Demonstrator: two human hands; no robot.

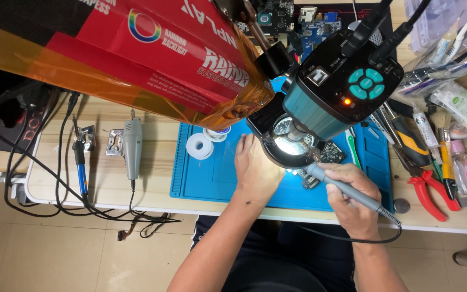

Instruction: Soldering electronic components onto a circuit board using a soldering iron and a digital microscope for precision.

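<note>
A grey soldering iron [347, 189] is gripped in the right hand [352, 203], the fingers closed around its handle like a pen. Its tip is pointed up and to the left, under the lit ring of a microscope head [341, 81], where a small dark circuit board [331, 152] is lying on the blue mat [212, 178]. Whether the tip is touching the board cannot be told, since glare and the lens ring are in the way. A black cord [352, 238] is trailed from the back of the iron, past the wrist and over the table edge.

The left hand [255, 167] is laid flat on the mat just to the left of the right hand, palm down. Its fingertips are hidden under the lens ring, so it cannot be told whether anything is pinched by them.

Beyond the left hand, a white spool of solder [199, 146] is seen on the mat. Further left, off the mat, a grey rotary tool [132, 146] and a blue-handled iron [81, 173] are laid on the wooden table [104, 189]. To the right of the right hand, red-handled pliers [431, 189], a yellow-and-black screwdriver [409, 138] and small bottles [466, 170] are crowded together. Above the left hand, a red box wrapped in amber film [136, 59] is seen close to the camera.
</note>
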